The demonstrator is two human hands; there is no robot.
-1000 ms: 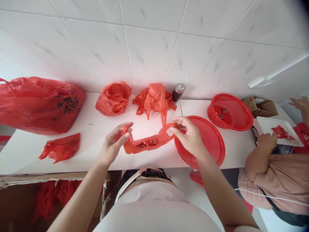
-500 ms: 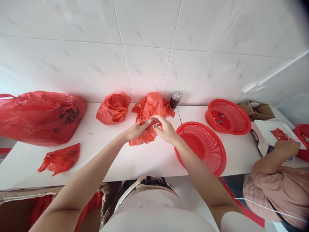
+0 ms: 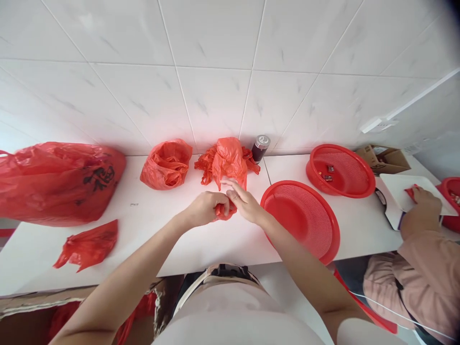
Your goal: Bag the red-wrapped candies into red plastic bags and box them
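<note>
My left hand is closed around a bunched red plastic bag above the white table. Beside it, my right hand touches that bag's right side, its fingers apart and reaching toward the left hand. Just behind both hands lies a pile of crumpled red bags against the wall. A dark jar with a silver lid stands at the pile's right. An opened red bag sits to the left.
A large full red bag and a small flat one lie left. Red baskets stand right, near a cardboard box. A person's hand holds a red packet over a white tray.
My left hand has closed on the bag, which is now bunched up smaller and apart from the pile. At the right, the other person's hand has moved up and left with a red packet.
</note>
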